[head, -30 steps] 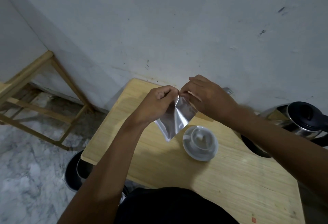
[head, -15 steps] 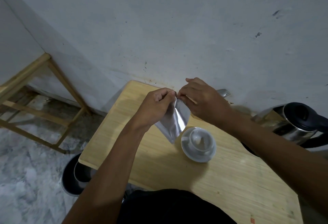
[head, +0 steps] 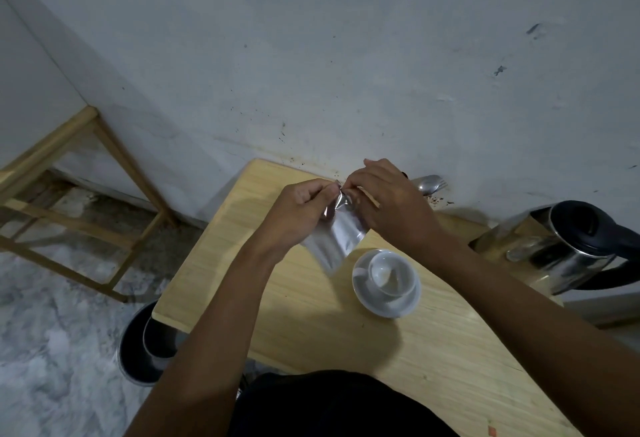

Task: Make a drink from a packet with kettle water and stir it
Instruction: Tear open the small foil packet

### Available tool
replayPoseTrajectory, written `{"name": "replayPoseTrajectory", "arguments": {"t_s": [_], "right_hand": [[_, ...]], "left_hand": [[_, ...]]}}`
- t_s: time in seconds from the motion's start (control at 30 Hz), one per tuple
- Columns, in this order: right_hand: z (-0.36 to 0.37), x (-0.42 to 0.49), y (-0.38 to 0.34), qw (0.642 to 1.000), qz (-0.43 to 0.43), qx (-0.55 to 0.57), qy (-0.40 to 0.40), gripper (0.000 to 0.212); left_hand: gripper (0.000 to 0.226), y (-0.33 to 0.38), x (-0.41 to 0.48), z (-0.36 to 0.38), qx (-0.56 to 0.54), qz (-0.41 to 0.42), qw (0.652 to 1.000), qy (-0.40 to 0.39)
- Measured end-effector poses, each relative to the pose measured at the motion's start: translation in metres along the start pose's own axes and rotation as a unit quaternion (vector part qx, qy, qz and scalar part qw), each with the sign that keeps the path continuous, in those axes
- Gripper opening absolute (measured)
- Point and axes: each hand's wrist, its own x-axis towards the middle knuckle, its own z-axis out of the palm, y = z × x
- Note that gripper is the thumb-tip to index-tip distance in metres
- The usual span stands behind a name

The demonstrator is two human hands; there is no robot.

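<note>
Two hands meet above the far half of a pale wooden tabletop, both pinching the top edge of one silver foil packet.

- Left hand: fingers curled, thumb and forefinger clamped on the left side of the packet's crumpled top corner.
- Right hand: fingers closed on the right side of the same top edge, knuckles toward the wall. The two pinches sit just beside each other.
- Packet: held clear of the tabletop, hanging down and tilted toward the left, its lower end near the cup. Whether the top is torn open cannot be told.
- Cup: white, upright, standing on a white saucer, just right of the packet's lower end. Its contents cannot be made out.
- Kettle: polished steel body with black lid and black handle, at the right edge of the tabletop, well apart from the cup.
- Metal utensil: lying at the far edge against the wall, partly hidden behind the right hand; looks like a fork or spoon, which one cannot be told. Dark specks lie scattered near it.
- Dark round bin: on the floor, below the near left corner of the tabletop.
- Wooden frame: stands to the far left on a mottled grey floor.
- Wall: pale, scuffed, behind everything.
</note>
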Motion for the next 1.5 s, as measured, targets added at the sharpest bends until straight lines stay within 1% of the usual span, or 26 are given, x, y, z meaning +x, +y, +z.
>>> {"name": "replayPoseTrajectory", "arguments": {"t_s": [0.07,0.1,0.13,0.2,0.3,0.33,0.4,0.47,0.53,0.63,0.73,0.83,0.93,1.0,1.1,1.13,1.23,1.3,1.4,1.47,1.5], "right_hand": [[0.004,-0.001,-0.002,0.999,-0.003,-0.003,0.036,0.012],[0.006,-0.001,-0.004,0.998,0.001,-0.007,0.058,0.012],[0.007,-0.001,-0.005,0.997,0.008,-0.009,0.079,0.012],[0.009,-0.003,-0.009,0.993,0.021,-0.010,0.112,0.016],[0.013,-0.007,-0.013,0.989,0.040,-0.011,0.140,0.028],[0.014,-0.007,-0.014,0.989,0.047,-0.009,0.142,0.028],[0.014,-0.006,-0.013,0.989,0.052,-0.005,0.135,0.020],[0.014,-0.005,-0.010,0.993,0.047,-0.011,0.112,0.011],[0.012,-0.005,-0.007,0.995,0.046,-0.004,0.085,0.010],[0.011,-0.004,-0.005,0.997,0.056,0.013,0.051,0.012],[0.013,-0.002,-0.004,0.998,0.042,0.004,0.041,0.011],[0.018,-0.004,-0.010,0.996,0.041,-0.012,0.078,0.014],[0.024,-0.007,-0.015,0.991,0.054,-0.032,0.118,0.022],[0.025,-0.009,-0.019,0.988,0.065,-0.035,0.133,0.020],[0.019,-0.011,-0.024,0.984,0.071,-0.034,0.161,0.015],[0.016,-0.012,-0.026,0.983,0.068,-0.031,0.165,0.014],[0.008,-0.012,-0.029,0.984,0.069,-0.017,0.161,0.009],[0.006,-0.016,-0.031,0.984,0.080,0.002,0.157,0.008],[0.003,-0.029,-0.036,0.975,0.138,0.026,0.175,0.013],[0.000,-0.039,-0.038,0.956,0.205,0.060,0.201,0.014],[-0.002,-0.044,-0.039,0.941,0.248,0.086,0.216,0.014]], "left_hand": [[0.031,-0.006,0.000,0.006,-0.070,-0.024,0.997,0.014],[0.028,-0.008,0.001,0.009,-0.118,-0.041,0.992,0.019],[0.024,-0.009,0.002,0.012,-0.168,-0.058,0.984,0.018],[0.027,-0.008,0.003,0.017,-0.253,-0.077,0.964,0.014],[0.028,-0.005,0.005,0.021,-0.302,-0.089,0.949,0.003],[0.028,-0.005,0.005,0.020,-0.303,-0.096,0.948,-0.003],[0.027,-0.005,0.007,0.014,-0.284,-0.110,0.952,-0.025],[0.029,-0.008,0.008,0.005,-0.253,-0.111,0.959,-0.058],[0.030,-0.012,0.009,-0.001,-0.233,-0.101,0.963,-0.085],[0.025,-0.016,0.012,-0.006,-0.196,-0.083,0.975,-0.070],[0.020,-0.021,0.013,-0.007,-0.184,-0.065,0.979,-0.052],[0.021,-0.025,0.015,-0.002,-0.218,-0.066,0.973,-0.035],[0.029,-0.026,0.016,0.003,-0.247,-0.075,0.966,-0.020],[0.031,-0.026,0.015,0.004,-0.238,-0.076,0.968,-0.013],[0.019,-0.032,0.015,-0.001,-0.229,-0.079,0.970,0.022],[0.019,-0.035,0.014,-0.005,-0.222,-0.077,0.972,0.025],[0.019,-0.037,0.015,-0.015,-0.153,-0.060,0.986,0.000],[0.021,-0.037,0.018,-0.018,-0.126,-0.048,0.991,0.010],[0.024,-0.038,0.022,-0.022,-0.120,-0.039,0.991,0.044],[0.026,-0.040,0.024,-0.028,-0.119,-0.031,0.991,0.059],[0.027,-0.042,0.025,-0.031,-0.117,-0.026,0.991,0.059]]}}
